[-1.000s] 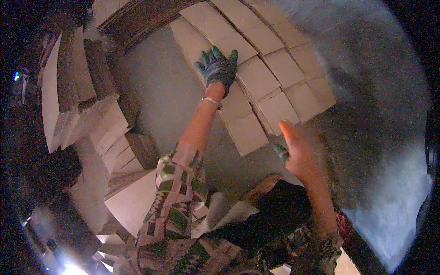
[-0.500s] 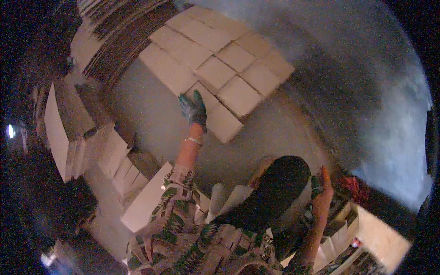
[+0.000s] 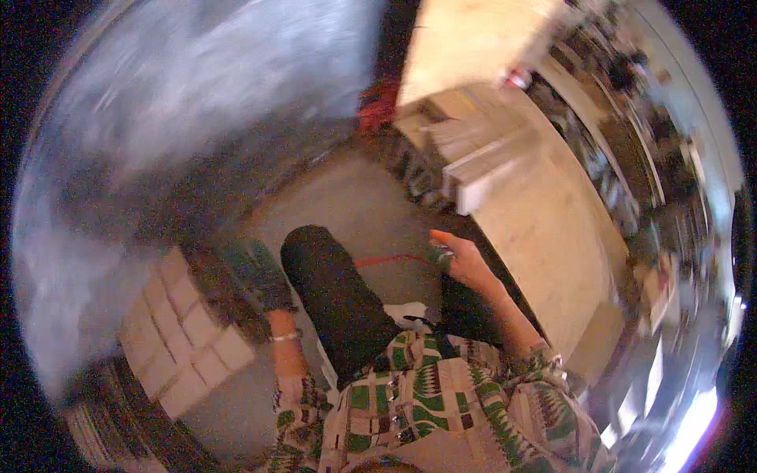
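Note:
My left hand [image 3: 256, 272], in a dark green-grey glove, is blurred by motion beside my knee. Its fingers look stretched out, with nothing visible in them. To its left and below lies a block of pale cardboard boxes [image 3: 180, 327] set side by side, and the hand is apart from them. My right hand [image 3: 467, 264] is above my other leg, its fingers curled around something small and dark green that I cannot make out. A thin red strip [image 3: 394, 258] runs across the floor view towards this hand; whether it is held I cannot tell.
A pale wooden tabletop [image 3: 544, 236] stretches along the right, with a stack of flat cardboard pieces [image 3: 473, 150] at its far end. Dark layered sheets [image 3: 146, 410] stand at the lower left. A blurred red thing [image 3: 378, 106] is beyond the grey floor [image 3: 347, 193].
My view has swung to the right, bringing the wooden tabletop into the middle. My left hand has come off the boxes, which now appear at the lower left.

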The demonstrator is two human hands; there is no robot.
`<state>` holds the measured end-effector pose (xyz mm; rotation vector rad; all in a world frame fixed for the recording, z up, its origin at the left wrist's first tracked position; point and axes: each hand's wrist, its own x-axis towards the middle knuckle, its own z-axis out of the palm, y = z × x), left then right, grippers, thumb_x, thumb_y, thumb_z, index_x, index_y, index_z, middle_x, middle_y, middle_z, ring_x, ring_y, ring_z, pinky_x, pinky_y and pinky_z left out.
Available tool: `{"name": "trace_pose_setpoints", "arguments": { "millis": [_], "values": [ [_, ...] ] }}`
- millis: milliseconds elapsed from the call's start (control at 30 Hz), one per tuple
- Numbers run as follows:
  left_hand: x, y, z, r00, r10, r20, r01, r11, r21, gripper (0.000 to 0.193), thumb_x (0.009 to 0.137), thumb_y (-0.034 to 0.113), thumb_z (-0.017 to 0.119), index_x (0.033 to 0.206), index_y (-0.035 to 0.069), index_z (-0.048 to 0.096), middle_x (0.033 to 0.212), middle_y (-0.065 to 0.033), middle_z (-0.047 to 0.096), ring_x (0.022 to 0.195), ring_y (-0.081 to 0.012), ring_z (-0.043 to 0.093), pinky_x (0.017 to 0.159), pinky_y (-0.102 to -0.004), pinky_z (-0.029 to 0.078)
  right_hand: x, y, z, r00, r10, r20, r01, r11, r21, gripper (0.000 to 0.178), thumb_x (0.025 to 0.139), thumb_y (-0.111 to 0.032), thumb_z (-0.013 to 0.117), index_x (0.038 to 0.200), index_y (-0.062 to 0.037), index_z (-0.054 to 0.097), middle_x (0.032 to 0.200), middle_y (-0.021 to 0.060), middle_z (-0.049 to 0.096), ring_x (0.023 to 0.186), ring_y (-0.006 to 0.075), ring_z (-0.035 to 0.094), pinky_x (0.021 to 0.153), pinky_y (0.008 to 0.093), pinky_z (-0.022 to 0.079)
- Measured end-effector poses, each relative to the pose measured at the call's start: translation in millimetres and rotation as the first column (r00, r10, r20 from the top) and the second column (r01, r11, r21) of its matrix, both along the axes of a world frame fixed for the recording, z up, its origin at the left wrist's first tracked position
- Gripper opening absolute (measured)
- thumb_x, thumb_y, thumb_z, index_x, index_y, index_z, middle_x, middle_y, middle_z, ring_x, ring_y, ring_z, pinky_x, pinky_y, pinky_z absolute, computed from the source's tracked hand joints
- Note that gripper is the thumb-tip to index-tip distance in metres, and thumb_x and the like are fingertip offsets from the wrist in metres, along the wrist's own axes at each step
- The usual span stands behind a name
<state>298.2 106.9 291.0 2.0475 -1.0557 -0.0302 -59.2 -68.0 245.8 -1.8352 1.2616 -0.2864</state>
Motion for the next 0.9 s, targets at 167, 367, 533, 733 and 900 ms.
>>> {"name": "trace_pose_setpoints", "arguments": {
  "millis": [167,367,533,733,900],
  "values": [
    [-49.1,-11.8,79.5,0.799,-0.541,0.262,0.526,0.841,0.131,0.056,0.098,0.034,0.061,0.141,-0.001,0.052,0.143,-0.0276,0.053,0.131,-0.0447,0.052,0.111,-0.0504,0.042,12.1,147.2,34.0,0.994,-0.110,0.026,0.111,0.992,-0.063,0.065,0.075,0.002,0.057,0.139,-0.0098,0.058,0.118,0.0224,0.069,0.111,0.0398,0.066,0.095,0.0453,0.054],
    [-107.8,-16.8,55.5,0.457,-0.811,0.365,0.779,0.563,0.276,0.044,0.090,0.029,0.067,0.124,0.002,0.066,0.123,-0.0235,0.067,0.109,-0.0415,0.066,0.095,-0.0486,0.054,-10.8,134.5,102.6,0.974,-0.227,0.003,0.226,0.964,-0.139,0.052,0.084,0.001,0.060,0.135,-0.0041,0.061,0.127,0.0187,0.069,0.119,0.0333,0.065,0.102,0.0404,0.051],
    [-127.8,28.1,40.3,0.467,-0.870,0.161,0.789,0.492,0.368,0.044,0.091,0.029,0.067,0.125,0.002,0.066,0.124,-0.0231,0.067,0.111,-0.0412,0.065,0.097,-0.0481,0.053,-22.5,118.8,135.5,0.919,-0.379,0.107,0.393,0.899,-0.192,0.042,0.097,-0.002,0.058,0.139,-0.0024,0.059,0.120,0.0147,0.072,0.110,0.0225,0.067,0.097,0.0333,0.051],
    [-165.6,85.4,23.6,0.398,-0.913,0.096,0.857,0.407,0.317,0.045,0.091,0.030,0.066,0.126,0.002,0.065,0.125,-0.0227,0.066,0.112,-0.0408,0.064,0.098,-0.0476,0.052,-77.5,224.4,156.4,0.885,-0.464,0.041,0.465,0.876,-0.132,0.039,0.099,-0.008,0.060,0.137,-0.0009,0.060,0.117,0.0157,0.073,0.109,0.0230,0.068,0.095,0.0336,0.051],
    [-209.6,78.8,28.1,0.274,-0.958,0.090,0.897,0.288,0.334,0.045,0.091,0.030,0.066,0.127,0.002,0.064,0.127,-0.0223,0.066,0.114,-0.0405,0.063,0.099,-0.0472,0.051,-137.2,205.0,177.9,0.864,-0.502,0.040,0.494,0.830,-0.259,0.045,0.092,-0.004,0.060,0.137,-0.0020,0.060,0.113,0.0198,0.074,0.104,0.0267,0.070,0.093,0.0356,0.052]
  ]
}}
